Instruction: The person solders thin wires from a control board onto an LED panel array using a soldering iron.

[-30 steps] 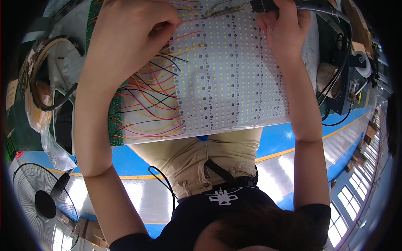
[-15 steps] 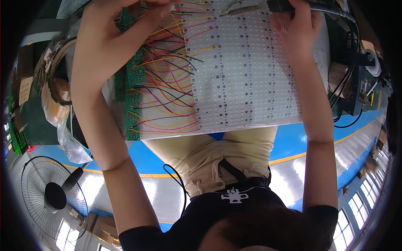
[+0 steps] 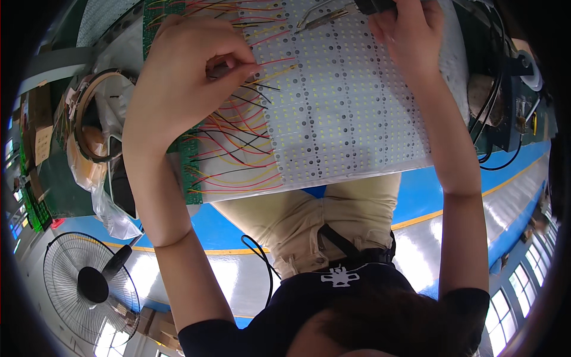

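My left hand (image 3: 193,77) is closed, thumb and fingertips pinching a red wire (image 3: 276,60) whose free end lies over the white LED board (image 3: 333,107). My right hand (image 3: 410,38) grips the black handle of a soldering iron (image 3: 333,19) at the far edge of the view. The iron's metal tip and a thin curved tube point left, over the board's far left part. Red, yellow and black wires (image 3: 238,140) run from a green circuit board strip (image 3: 191,172) to the LED board's left side. Part of the strip is hidden beneath my left hand and forearm.
Left of the boards stand a brown ring (image 3: 80,119) and a clear plastic bag (image 3: 113,208). Black cables (image 3: 491,101) hang by a dark device (image 3: 508,119) at the right. A floor fan (image 3: 92,284) stands at the lower left.
My left hand has moved right and nearer to me, and now pinches a red wire. My right hand and the soldering iron have shifted slightly left in the picture, along with a small view shift.
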### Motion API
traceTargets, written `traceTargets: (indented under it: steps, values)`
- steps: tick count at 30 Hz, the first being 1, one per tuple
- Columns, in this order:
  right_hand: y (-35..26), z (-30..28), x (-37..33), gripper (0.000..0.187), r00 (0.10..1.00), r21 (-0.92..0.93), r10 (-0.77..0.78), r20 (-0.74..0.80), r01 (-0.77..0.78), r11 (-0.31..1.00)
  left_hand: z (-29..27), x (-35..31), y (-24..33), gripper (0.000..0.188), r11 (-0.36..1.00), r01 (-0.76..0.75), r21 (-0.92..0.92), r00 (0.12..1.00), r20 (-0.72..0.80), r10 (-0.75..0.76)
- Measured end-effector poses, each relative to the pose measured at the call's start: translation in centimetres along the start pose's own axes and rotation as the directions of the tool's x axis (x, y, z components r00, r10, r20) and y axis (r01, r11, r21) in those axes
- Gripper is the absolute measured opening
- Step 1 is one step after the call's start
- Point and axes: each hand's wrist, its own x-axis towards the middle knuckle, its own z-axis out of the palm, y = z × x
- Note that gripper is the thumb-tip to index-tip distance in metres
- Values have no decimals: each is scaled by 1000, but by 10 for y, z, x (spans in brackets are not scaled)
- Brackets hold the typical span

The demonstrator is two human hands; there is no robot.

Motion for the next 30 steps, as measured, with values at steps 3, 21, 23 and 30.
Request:
traceTargets:
  steps: [3, 21, 23, 30]
  values:
    - [1, 1, -1, 19, 1000, -9, 6, 2, -6, 1000, 4, -2, 2, 8, 994, 99, -38, 995, -1, -99]
    - [2, -1, 2, 22, 1000, -10, -13, -27, 13, 1000, -37, -4, -6, 10, 988, 93, -122, 987, 145, -75]
    - [2, 2, 1, 22, 1000, -6, -10, -21, 10, 1000, -38, -11, -8, 7, 973, 100, -207, 988, 137, -72]
    - [0, 3, -1, 21, 999, -21, -15, -32, 14, 1000, -18, -5, 2, 12, 975, 124, -185, 982, 164, -93]
